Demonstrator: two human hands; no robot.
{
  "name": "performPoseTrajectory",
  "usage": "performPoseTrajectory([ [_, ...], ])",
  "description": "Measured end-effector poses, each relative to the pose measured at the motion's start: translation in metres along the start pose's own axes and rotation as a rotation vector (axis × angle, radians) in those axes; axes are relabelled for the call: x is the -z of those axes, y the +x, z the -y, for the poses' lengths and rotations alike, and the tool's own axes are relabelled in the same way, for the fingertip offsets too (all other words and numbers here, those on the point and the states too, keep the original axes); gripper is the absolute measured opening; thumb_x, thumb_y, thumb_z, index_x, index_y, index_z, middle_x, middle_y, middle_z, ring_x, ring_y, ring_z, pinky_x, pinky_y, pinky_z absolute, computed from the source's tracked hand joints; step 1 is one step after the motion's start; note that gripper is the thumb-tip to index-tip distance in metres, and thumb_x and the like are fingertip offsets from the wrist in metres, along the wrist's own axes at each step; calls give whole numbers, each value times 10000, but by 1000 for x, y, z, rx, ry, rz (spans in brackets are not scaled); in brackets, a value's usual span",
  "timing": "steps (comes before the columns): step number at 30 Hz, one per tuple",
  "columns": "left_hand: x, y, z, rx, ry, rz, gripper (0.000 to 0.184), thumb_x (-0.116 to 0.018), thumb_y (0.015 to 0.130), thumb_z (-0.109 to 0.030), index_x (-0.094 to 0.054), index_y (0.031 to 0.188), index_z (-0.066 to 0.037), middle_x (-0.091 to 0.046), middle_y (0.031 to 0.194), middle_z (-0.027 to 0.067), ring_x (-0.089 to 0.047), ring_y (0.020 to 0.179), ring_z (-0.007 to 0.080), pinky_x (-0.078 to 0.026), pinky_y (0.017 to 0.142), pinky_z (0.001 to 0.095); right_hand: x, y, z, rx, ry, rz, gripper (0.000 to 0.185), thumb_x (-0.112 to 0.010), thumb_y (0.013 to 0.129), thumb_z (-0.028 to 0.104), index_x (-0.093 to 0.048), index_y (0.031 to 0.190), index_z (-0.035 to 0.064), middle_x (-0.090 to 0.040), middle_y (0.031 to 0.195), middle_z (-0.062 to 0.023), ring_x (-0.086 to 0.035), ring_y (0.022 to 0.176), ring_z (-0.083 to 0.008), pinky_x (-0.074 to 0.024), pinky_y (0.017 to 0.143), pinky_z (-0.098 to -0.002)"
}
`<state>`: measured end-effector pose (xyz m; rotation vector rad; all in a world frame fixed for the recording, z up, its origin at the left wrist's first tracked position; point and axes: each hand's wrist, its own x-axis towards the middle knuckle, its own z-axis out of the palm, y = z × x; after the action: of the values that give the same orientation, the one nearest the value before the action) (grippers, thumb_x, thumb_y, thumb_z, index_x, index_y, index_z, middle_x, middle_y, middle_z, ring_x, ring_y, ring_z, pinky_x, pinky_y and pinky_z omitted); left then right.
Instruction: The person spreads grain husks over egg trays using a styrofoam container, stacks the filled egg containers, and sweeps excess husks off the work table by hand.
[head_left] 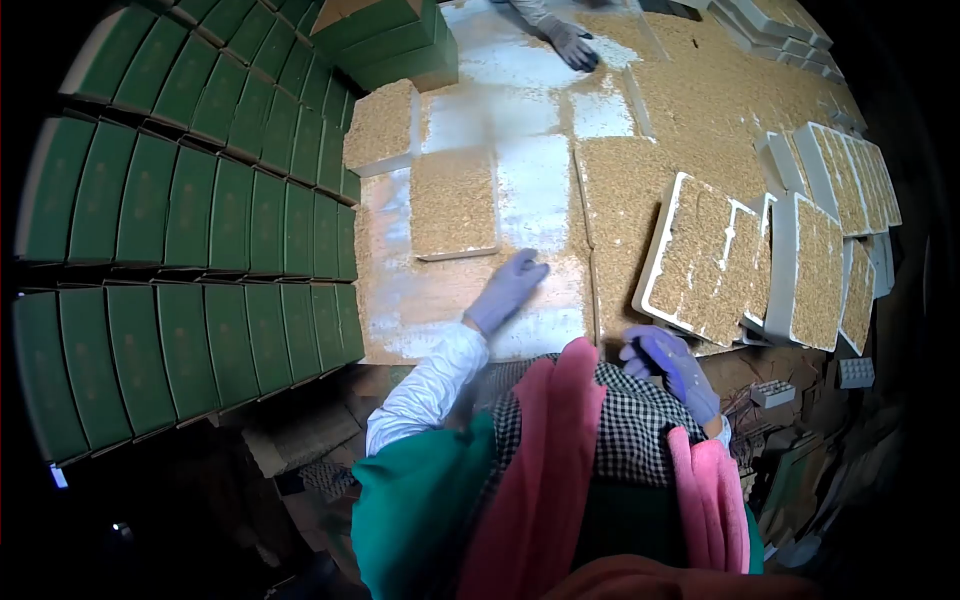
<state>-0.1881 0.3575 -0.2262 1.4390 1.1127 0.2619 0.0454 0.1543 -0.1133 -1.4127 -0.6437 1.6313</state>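
My left hand (508,290), in a lavender glove, is over the bare whitish strip of the worktable (535,185). Its fingers stretch forward and right, with nothing seen in them. Just ahead and left lies a flat rectangular slab covered in tan grains (453,205), with a pale front edge. My right hand (672,365), also gloved, is at the table's near edge, close to my checked cloth. Its fingers are loosely bent and apart, and I make out nothing held. Beyond it leans a white-rimmed tray filled with tan grains (700,260).
Green boxes (190,200) stand in stacked rows along the left, with more green boxes (400,45) at the back. Several white-sided grain-covered blocks (805,270) lean at the right. A co-worker's gloved hand (573,45) rests at the far side. Loose grains (720,100) cover the right part.
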Motion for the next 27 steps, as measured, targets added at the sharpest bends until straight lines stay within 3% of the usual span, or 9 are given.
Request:
performPoseTrajectory([
  [2,76,14,55,-48,266,-621,786,-659,880,-409,-388,1410,104,-473,1378,292,-468,1281,399,-363,1093,417,-35,62,-2,-173,96,148,360,-532,1016,325,-603,1195,21,-658,1035,-82,-642,876,-160,-537,753,-263],
  [4,142,28,96,77,220,-788,888,-674,865,-434,-293,1452,113,-332,1493,293,-371,1360,400,-327,1121,416,-69,146,-24,-172,135,165,379,-538,1003,249,-543,1315,35,-622,1179,-165,-642,989,-248,-532,863,-311],
  [6,177,66,164,98,-274,-775,872,-675,875,-433,-311,1439,125,-336,1504,297,-377,1370,371,-315,1130,398,-78,237,-71,273,-538,171,521,-536,1002,358,-492,1371,-7,-561,1262,-152,-593,1096,-232,-499,923,-328],
  [11,171,69,166,83,1,-444,762,-674,900,-440,-429,1365,112,-563,1304,225,-557,1186,319,-424,1033,370,-144,346,-82,41,-414,-306,724,-692,875,522,-465,1154,-107,-528,1077,-141,-498,940,-192,-443,816,-301],
  [18,281,144,165,275,-1187,585,300,-498,1032,-373,-468,792,-196,-345,649,-78,-389,513,43,-347,477,197,-126,352,-59,-73,-461,-252,694,-761,830,451,-490,1215,-59,-439,1254,-187,-472,1109,-244,-437,925,-318],
  [20,313,183,159,176,-893,-280,278,-522,1003,-450,-524,918,-185,-386,733,-51,-480,641,78,-443,552,226,-120,347,-72,25,-469,-199,693,-750,837,436,-530,1256,-69,-422,1350,-220,-469,1190,-280,-433,966,-340],
  [23,336,237,161,89,-841,-589,690,-580,897,-615,-517,1363,-111,-527,1266,191,-569,1065,286,-526,838,364,-138,298,-32,-120,-235,-390,715,-735,856,440,-507,1315,-59,-431,1372,-190,-477,1230,-261,-417,1029,-340],
  [25,355,267,165,275,-997,-441,498,-643,868,-579,-656,907,-82,-624,705,35,-517,500,156,-411,444,253,-124,256,-17,-66,-292,-298,787,-701,878,446,-404,1426,-35,-384,1437,-197,-395,1330,-257,-347,1102,-353],
  [27,364,268,177,349,-1034,-350,469,-652,876,-561,-627,764,-106,-533,641,11,-523,531,155,-431,460,251,-105,218,-22,-10,-321,-349,813,-676,888,471,-366,1461,-15,-372,1465,-198,-350,1376,-258,-293,1136,-355],
])
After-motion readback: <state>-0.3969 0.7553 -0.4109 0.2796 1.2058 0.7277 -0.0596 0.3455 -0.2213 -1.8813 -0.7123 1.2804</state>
